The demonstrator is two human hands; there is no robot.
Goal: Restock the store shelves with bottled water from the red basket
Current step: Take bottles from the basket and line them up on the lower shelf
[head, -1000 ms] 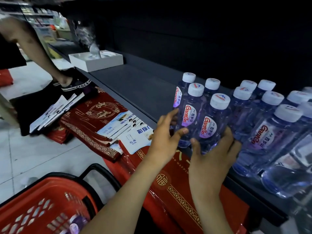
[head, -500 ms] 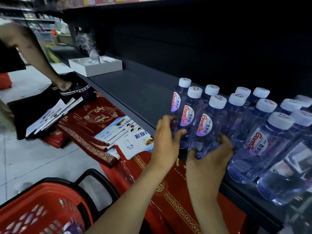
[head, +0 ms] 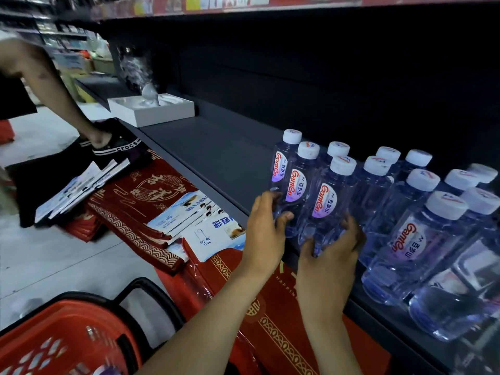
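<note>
Several clear water bottles with white caps and red-purple labels stand in rows on the dark shelf [head: 216, 147]. My left hand [head: 263, 228] wraps the base of a front-left bottle [head: 297, 185]. My right hand [head: 330, 253] grips the lower part of the neighbouring bottle [head: 324, 204] at the shelf's front edge. More bottles [head: 411, 239] fill the shelf to the right. The red basket [head: 54, 345] with its black handle sits at the bottom left; a bottle cap shows inside it.
A white open box [head: 151, 110] sits further left on the shelf. Red gift boxes [head: 284, 334] and blue-white packs [head: 200, 220] lie on the lower ledge. Another person's leg and sandal [head: 113, 142] stand on the floor at the left.
Both hands have slid a little lower on the two front bottles and pushed them further onto the shelf. The view has tilted up slightly.
</note>
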